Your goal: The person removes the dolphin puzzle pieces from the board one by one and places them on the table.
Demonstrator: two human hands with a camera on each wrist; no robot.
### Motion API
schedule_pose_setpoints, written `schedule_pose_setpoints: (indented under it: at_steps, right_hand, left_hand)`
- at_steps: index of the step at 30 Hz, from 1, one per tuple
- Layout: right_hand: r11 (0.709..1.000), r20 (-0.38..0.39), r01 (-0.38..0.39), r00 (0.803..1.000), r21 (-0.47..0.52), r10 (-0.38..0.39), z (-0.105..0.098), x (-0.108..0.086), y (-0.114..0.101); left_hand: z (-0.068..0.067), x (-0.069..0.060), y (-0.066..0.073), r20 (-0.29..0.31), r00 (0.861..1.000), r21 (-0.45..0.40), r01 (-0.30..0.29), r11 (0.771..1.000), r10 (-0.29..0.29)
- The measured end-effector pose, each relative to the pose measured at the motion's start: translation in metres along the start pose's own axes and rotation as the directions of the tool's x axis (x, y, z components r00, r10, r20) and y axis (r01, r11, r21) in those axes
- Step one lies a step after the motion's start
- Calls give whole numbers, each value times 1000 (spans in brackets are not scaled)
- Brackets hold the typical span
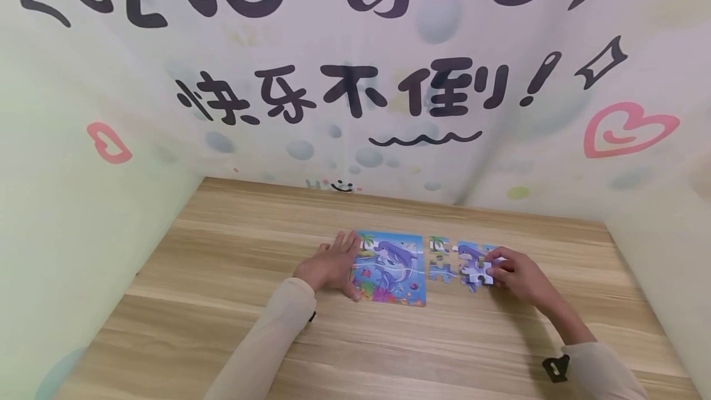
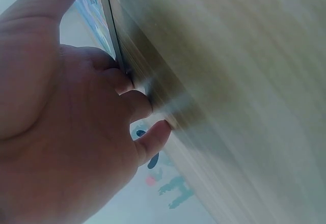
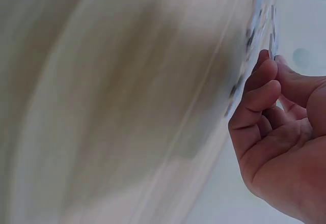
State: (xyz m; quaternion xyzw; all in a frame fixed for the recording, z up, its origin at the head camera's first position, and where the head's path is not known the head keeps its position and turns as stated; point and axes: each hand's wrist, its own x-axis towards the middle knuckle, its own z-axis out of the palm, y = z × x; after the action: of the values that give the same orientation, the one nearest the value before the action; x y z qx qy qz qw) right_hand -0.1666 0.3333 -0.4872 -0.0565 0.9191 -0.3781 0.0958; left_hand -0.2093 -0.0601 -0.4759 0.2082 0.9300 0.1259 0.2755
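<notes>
A square dolphin jigsaw puzzle board (image 1: 391,267) in blue and purple lies flat on the table. My left hand (image 1: 331,264) rests at its left side, fingers spread along the edge; in the left wrist view the fingertips (image 2: 162,130) reach down to the tabletop. To the right of the board, my right hand (image 1: 519,273) pinches a purple-and-white puzzle piece (image 1: 479,273) between thumb and fingers. That piece is held over other dolphin pieces (image 1: 468,250), partly hiding them. In the right wrist view the pinched piece (image 3: 273,33) appears nearly edge-on.
Loose palm-tree pieces (image 1: 439,244) and blue pieces (image 1: 442,272) lie between the board and my right hand. The wood-grain table (image 1: 389,350) meets a printed cloth wall (image 1: 333,159) at the back, with pale walls at both sides.
</notes>
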Motion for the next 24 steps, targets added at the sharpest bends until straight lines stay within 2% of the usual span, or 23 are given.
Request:
schedule_pose_setpoints:
  at_steps: [8,12,17,24]
  right_hand:
    - [997,-7,-72,997,13,72,-11,-11,20]
    - [994,9,-97,995,46,97,-15,-14,26]
    - [990,38,-138,990,27,137,-20,-16,30]
    - [991,33,-135,990,-4,135,-21,-15,31]
  left_hand:
    - [2,0,0,0,1000,14,-1,1000,1]
    - [1,0,0,0,1000,19,1,1000,-1]
    - [0,0,0,6,1000,17,4,1000,-4]
    - [0,0,1,3,1000,18,0,1000,0]
